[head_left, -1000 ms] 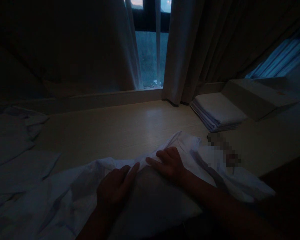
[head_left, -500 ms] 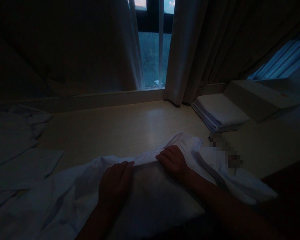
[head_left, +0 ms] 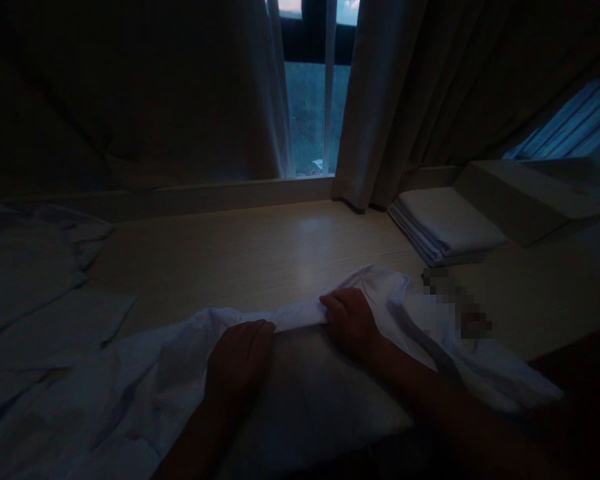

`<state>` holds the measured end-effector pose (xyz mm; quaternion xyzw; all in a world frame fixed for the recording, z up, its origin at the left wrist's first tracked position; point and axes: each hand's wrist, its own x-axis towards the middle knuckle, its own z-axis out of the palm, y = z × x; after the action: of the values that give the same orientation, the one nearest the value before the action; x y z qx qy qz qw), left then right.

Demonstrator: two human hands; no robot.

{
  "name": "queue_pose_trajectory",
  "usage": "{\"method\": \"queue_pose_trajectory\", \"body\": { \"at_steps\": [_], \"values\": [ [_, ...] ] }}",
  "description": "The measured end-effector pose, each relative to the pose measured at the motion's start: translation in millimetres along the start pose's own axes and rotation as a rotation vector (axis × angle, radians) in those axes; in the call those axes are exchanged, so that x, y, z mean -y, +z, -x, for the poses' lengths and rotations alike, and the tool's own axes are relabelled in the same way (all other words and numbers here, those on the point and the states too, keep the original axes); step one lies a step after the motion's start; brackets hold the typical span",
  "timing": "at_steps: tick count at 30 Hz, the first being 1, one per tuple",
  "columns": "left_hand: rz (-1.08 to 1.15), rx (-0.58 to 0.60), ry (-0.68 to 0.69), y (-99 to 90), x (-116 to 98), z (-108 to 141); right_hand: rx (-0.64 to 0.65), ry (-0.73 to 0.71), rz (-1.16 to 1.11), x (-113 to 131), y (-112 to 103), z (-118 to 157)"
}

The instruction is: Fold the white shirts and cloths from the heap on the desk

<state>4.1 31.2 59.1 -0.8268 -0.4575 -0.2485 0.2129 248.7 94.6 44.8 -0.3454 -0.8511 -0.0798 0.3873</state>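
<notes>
A large white cloth point(head_left: 320, 383) lies spread and wrinkled along the front of the pale surface, its near part hanging toward me. My left hand point(head_left: 243, 357) is closed on a narrow folded strip at the cloth's far edge, fingers together. A short way to the right, my right hand point(head_left: 353, 320) grips the same strip, with its index finger and thumb near the edge. Between the two hands the strip runs almost straight. Both sets of fingertips are partly hidden, and the light is dim.
Loose white cloths point(head_left: 25, 280) lie in a pile at left. At back right, a folded white stack point(head_left: 447, 223) sits beside a pale box point(head_left: 525, 200). A blurred patch point(head_left: 457, 303) covers something right of my hands. Curtains point(head_left: 375, 100) frame the window behind the pale surface point(head_left: 240, 253).
The view has shifted slightly, so everything sits a little further right. My right hand's fingers have shifted and curled on the strip. My left hand keeps its hold.
</notes>
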Motion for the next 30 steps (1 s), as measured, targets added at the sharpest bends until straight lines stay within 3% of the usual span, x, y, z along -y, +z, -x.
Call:
{"method": "queue_pose_trajectory", "body": {
  "at_steps": [5,7,10,12,15,19,22,26,30],
  "values": [
    [-0.063,-0.054,-0.12,-2.2,6.3,0.7,0.057,0.137,0.02,-3.0,0.4,2.2],
    [-0.114,0.005,-0.29,-4.4,5.6,-2.8,0.081,0.221,-0.056,-1.3,-1.0,1.7],
    [-0.085,0.186,-0.604,-7.5,2.8,-11.5,0.091,0.422,-0.237,3.3,-5.4,-3.3],
    [0.044,0.312,-0.738,-9.5,2.6,-17.8,0.081,0.557,-0.346,5.4,-9.0,-8.0],
    [0.319,0.401,-0.927,-14.6,6.5,-27.5,0.111,0.653,-0.483,5.3,-11.9,-12.5],
    [0.553,0.295,-1.173,-23.4,10.1,-39.0,0.176,0.712,-0.695,3.7,-9.2,-13.6],
    [0.698,0.146,-1.124,-22.4,6.5,-41.4,0.153,0.638,-0.846,5.4,-6.8,-16.0],
    [0.854,-0.05,-0.849,-8.7,2.2,-31.2,0.138,0.45,-0.755,5.5,-5.2,-17.1],
    [0.532,0.062,-0.707,7.7,4.8,-11.1,0.164,0.339,-0.479,-1.7,0.1,-8.5]
  ]
}}
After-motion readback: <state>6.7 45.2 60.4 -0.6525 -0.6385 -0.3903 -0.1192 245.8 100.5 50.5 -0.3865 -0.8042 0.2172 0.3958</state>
